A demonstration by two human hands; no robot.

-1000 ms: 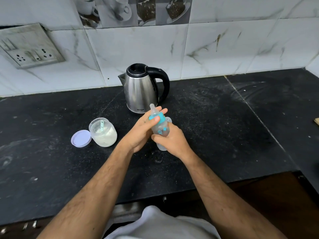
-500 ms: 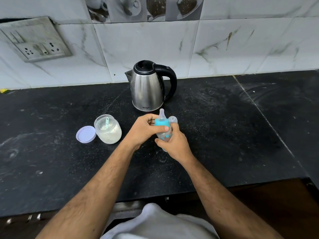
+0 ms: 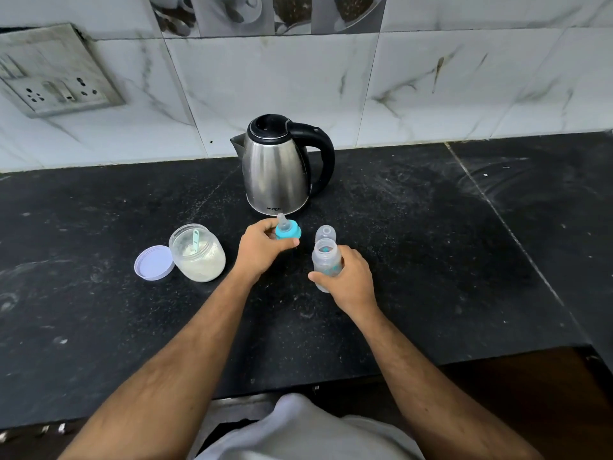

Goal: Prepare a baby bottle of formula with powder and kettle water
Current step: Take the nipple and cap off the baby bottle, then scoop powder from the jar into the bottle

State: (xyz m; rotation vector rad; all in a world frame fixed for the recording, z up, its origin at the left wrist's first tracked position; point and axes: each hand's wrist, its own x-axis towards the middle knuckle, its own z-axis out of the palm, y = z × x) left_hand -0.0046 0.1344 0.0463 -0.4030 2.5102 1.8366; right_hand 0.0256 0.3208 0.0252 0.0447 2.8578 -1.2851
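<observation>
While the black counter [image 3: 414, 260] stretches under everything, a steel kettle [image 3: 277, 174] stands upright near the tiled wall, well behind an open jar of white powder [image 3: 198, 253] with a small scoop [image 3: 195, 239] in it and a lilac lid [image 3: 154, 262] touching its left side. Right hand [image 3: 348, 282] is wrapped around the clear bottle [image 3: 326, 260], upright and uncapped just in front of a clear cap [image 3: 325, 233]. Left hand [image 3: 262, 250] pinches the teal nipple ring [image 3: 288, 230] apart from the bottle, near the kettle's base.

Head-worn view, forward-down over countertop [image 3: 414, 277]
</observation>
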